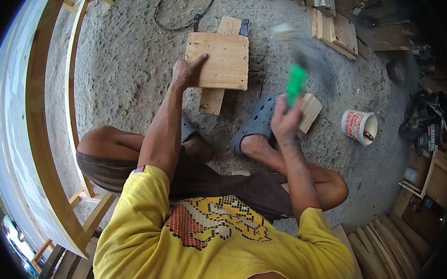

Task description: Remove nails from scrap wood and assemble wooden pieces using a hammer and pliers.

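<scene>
My left hand (186,72) grips the left edge of a square wooden board (223,63), its thumb lying on top and its other fingers hidden under the edge. Several small dark spots, nails or nail holes, dot the board. It rests across a narrower wooden strip (212,102), which sticks out above and below it. Raised to the right of the board, my right hand (286,117) is closed around the green handle of a hammer (296,81). The hammer's head is smeared by motion and apart from the board. Beyond my right shoe lies a small wood block (310,112).
A white bucket (356,126) with a small tool inside stands at the right. Wood offcuts (337,30) are piled at the upper right. A tall wooden frame (42,104) rises on the left. A dark cable (173,29) curves over the rough ground behind the board.
</scene>
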Demonstrator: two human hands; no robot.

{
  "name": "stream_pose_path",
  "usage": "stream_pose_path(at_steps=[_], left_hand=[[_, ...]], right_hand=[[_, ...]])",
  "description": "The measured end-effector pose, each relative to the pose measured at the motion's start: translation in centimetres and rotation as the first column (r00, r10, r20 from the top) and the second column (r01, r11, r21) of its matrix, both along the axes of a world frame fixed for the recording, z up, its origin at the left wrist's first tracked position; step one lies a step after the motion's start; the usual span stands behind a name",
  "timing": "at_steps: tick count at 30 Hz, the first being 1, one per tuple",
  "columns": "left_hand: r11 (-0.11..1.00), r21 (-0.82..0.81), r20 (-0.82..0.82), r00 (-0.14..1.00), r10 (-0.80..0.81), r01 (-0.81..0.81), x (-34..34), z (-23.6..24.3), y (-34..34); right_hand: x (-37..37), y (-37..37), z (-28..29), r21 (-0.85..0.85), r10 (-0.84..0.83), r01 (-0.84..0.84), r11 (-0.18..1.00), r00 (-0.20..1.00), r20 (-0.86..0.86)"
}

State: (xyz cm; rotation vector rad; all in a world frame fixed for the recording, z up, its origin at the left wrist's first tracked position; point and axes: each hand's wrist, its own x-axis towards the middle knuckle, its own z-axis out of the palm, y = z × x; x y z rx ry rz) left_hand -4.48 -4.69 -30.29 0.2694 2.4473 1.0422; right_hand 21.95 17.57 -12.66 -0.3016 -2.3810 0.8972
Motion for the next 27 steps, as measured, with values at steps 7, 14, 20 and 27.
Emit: stream_pose_path(at_steps=[7,14,20,27], left_hand=[[0.970,-0.165,-0.120,0.973,-0.199,0.178,0.3,1.0,-0.4],[0.985,-0.076,0.155,0.974,0.167,-0.157,0.4,3.4,0.4],[0.998,-0.052,0.106,0.993,0.040,-0.035,0.1,3.0,1.2],[0.994,-0.026,0.039,0.993,0.111,-0.110,0.1,0.8,1.0]], right_hand=[[0.5,1.6,-1.2,-0.196,-0.203,0.306,0.932,0.886,0.417],[-0.7,1.4,6.8,-0.187,0.008,-0.104,0.977,0.890,-0.456],[-0.2,1.2,-1.2,0.067,-0.005,-0.061,0.996,0.703,0.711],[1.9,-0.1,-0.1,-0.119,-0.043,0.094,0.988,0.926,0.374]])
